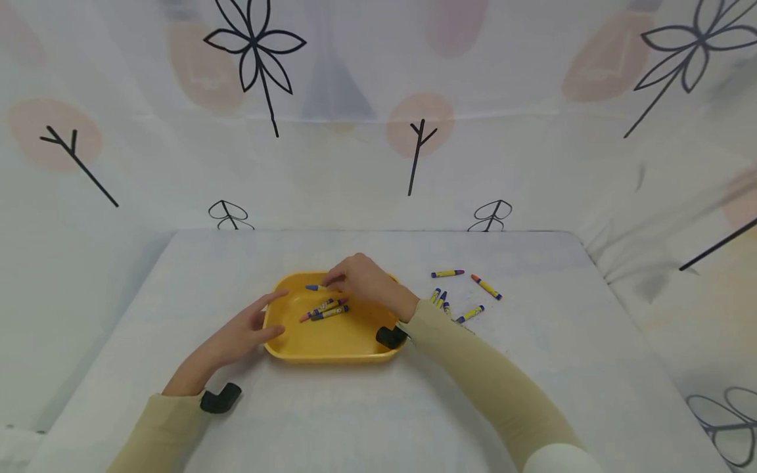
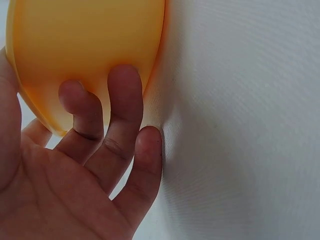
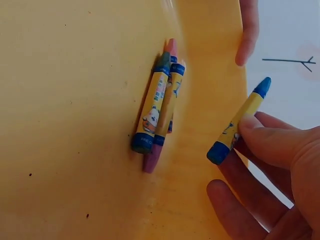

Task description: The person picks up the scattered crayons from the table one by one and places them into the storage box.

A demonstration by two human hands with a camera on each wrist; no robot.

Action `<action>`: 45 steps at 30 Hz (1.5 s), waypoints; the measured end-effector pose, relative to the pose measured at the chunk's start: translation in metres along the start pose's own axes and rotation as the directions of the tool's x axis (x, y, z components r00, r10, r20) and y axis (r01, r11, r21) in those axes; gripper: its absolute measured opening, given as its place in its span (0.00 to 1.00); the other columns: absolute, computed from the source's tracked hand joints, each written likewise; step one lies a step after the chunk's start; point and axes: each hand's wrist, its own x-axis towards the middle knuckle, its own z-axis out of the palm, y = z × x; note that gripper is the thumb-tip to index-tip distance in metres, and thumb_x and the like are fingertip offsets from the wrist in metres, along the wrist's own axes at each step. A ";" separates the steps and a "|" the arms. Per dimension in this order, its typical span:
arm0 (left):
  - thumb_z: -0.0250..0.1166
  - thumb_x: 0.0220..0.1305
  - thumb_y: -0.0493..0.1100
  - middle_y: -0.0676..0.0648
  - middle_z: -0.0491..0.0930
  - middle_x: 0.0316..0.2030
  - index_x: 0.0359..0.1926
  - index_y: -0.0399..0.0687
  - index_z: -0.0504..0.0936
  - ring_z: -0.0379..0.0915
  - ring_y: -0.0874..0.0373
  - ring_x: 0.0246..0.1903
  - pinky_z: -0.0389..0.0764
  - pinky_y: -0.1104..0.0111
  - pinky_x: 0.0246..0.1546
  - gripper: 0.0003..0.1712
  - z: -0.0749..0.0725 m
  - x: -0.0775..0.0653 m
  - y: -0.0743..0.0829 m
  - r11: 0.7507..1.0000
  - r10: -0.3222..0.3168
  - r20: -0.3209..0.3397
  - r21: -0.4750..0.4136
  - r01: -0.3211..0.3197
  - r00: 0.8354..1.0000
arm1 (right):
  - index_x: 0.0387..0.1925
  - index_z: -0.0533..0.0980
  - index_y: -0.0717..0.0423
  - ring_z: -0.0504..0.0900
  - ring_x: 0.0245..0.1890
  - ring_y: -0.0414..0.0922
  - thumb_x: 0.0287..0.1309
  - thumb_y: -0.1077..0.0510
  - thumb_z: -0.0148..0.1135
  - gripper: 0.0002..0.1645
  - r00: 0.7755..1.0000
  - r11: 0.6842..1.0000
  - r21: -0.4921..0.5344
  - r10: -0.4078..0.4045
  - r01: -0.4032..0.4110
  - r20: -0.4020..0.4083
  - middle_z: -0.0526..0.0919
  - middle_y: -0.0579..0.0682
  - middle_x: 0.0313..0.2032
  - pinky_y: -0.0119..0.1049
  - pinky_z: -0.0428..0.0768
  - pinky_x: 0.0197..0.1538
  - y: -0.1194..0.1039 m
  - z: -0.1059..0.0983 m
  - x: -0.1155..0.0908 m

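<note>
My right hand (image 1: 363, 279) is over the back of the yellow tray (image 1: 331, 358). It pinches a blue crayon (image 3: 239, 122) with a yellow wrapper between thumb and fingers, blue tip pointing away from the palm. Below it in the tray, three crayons lie close together: a dark-green one (image 3: 154, 107), a purple one (image 3: 169, 110) and a pinkish one (image 3: 172, 46) partly hidden beneath them. At the tray's left end my left hand (image 1: 239, 335) holds the side. Its thumb and index finger reach over the rim, while other fingers (image 2: 125, 92) bend against the outer wall.
Several more crayons lie loose on the white-covered table right of the tray, among them an orange one (image 1: 486, 287) and a purple one (image 1: 447, 273). A patterned cloth (image 1: 355, 177) hangs behind the table. Each wrist carries a black camera mount (image 1: 221, 398).
</note>
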 end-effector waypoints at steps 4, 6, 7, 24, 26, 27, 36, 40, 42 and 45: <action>0.63 0.69 0.52 0.33 0.65 0.69 0.77 0.60 0.56 0.69 0.37 0.61 0.69 0.42 0.60 0.40 0.000 0.002 -0.001 1.000 0.002 0.000 0.013 -0.002 1.000 | 0.45 0.87 0.46 0.81 0.41 0.36 0.65 0.55 0.65 0.10 1.000 1.000 -0.029 0.006 -0.005 0.029 0.88 0.41 0.43 0.26 0.78 0.42 0.000 0.003 0.000; 0.63 0.69 0.52 0.32 0.65 0.68 0.77 0.59 0.56 0.69 0.37 0.61 0.69 0.42 0.60 0.40 0.000 0.002 -0.001 1.000 0.002 0.001 0.007 -0.002 1.000 | 0.46 0.87 0.46 0.80 0.40 0.36 0.65 0.54 0.65 0.10 1.000 0.999 -0.053 -0.002 0.004 0.031 0.88 0.41 0.43 0.27 0.78 0.43 0.000 0.005 0.001; 0.63 0.69 0.52 0.32 0.65 0.68 0.77 0.59 0.56 0.70 0.37 0.61 0.70 0.42 0.60 0.40 0.000 0.003 0.000 1.000 0.003 0.001 0.005 -0.003 1.000 | 0.46 0.87 0.45 0.80 0.40 0.35 0.65 0.54 0.65 0.10 1.000 0.997 -0.073 -0.008 0.010 0.026 0.88 0.40 0.43 0.27 0.77 0.43 0.000 0.006 0.001; 0.63 0.70 0.51 0.31 0.68 0.66 0.77 0.60 0.55 0.72 0.40 0.58 0.71 0.43 0.58 0.40 0.000 0.005 0.005 1.000 0.015 0.004 0.017 -0.015 1.000 | 0.47 0.87 0.48 0.83 0.42 0.38 0.65 0.55 0.66 0.11 0.999 0.988 -0.152 -0.027 0.020 -0.047 0.88 0.42 0.43 0.30 0.79 0.44 0.004 0.014 -0.001; 0.63 0.70 0.52 0.31 0.68 0.66 0.77 0.60 0.55 0.72 0.40 0.58 0.71 0.43 0.58 0.40 0.000 0.005 0.005 1.000 0.010 0.004 0.020 -0.010 1.000 | 0.48 0.87 0.50 0.82 0.39 0.38 0.65 0.57 0.66 0.11 0.999 0.998 -0.066 -0.016 0.014 -0.039 0.88 0.43 0.43 0.29 0.79 0.41 0.005 0.012 -0.002; 0.63 0.70 0.52 0.31 0.68 0.66 0.77 0.60 0.55 0.72 0.40 0.58 0.71 0.42 0.58 0.40 0.001 0.005 0.005 1.000 0.008 0.004 0.023 -0.008 1.000 | 0.48 0.86 0.51 0.82 0.38 0.38 0.65 0.58 0.65 0.12 0.999 1.000 -0.017 -0.009 0.009 -0.032 0.88 0.44 0.43 0.28 0.79 0.39 0.005 0.010 -0.002; 0.63 0.70 0.52 0.32 0.68 0.66 0.77 0.58 0.55 0.73 0.40 0.58 0.72 0.43 0.57 0.40 0.001 0.002 0.007 1.000 0.004 0.005 0.031 -0.004 1.000 | 0.50 0.85 0.53 0.82 0.48 0.38 0.66 0.60 0.64 0.13 0.999 0.984 0.175 0.028 -0.021 -0.040 0.87 0.42 0.46 0.29 0.79 0.51 0.007 -0.013 -0.011; 0.64 0.69 0.51 0.32 0.67 0.67 0.77 0.58 0.56 0.72 0.38 0.59 0.72 0.43 0.58 0.40 0.001 0.000 0.007 0.999 -0.003 -0.006 0.033 0.003 1.000 | 0.50 0.85 0.52 0.82 0.49 0.39 0.67 0.59 0.63 0.13 0.996 0.986 0.166 0.027 -0.014 -0.080 0.87 0.42 0.46 0.32 0.79 0.52 0.009 -0.029 -0.020; 0.64 0.69 0.51 0.33 0.66 0.67 0.77 0.58 0.56 0.71 0.38 0.59 0.72 0.43 0.58 0.40 0.001 -0.001 0.005 0.999 -0.007 -0.012 0.037 0.008 1.000 | 0.49 0.86 0.53 0.83 0.49 0.40 0.67 0.59 0.63 0.12 0.995 0.985 0.171 0.023 -0.005 -0.102 0.87 0.42 0.46 0.34 0.79 0.52 0.011 -0.036 -0.026; 0.64 0.69 0.52 0.32 0.66 0.67 0.76 0.59 0.56 0.71 0.38 0.60 0.73 0.44 0.58 0.40 0.001 0.000 0.002 1.000 -0.007 -0.017 0.028 0.008 1.000 | 0.49 0.86 0.52 0.83 0.49 0.40 0.66 0.59 0.64 0.12 0.990 0.982 0.188 0.034 -0.008 -0.136 0.87 0.43 0.45 0.35 0.80 0.52 0.018 -0.047 -0.039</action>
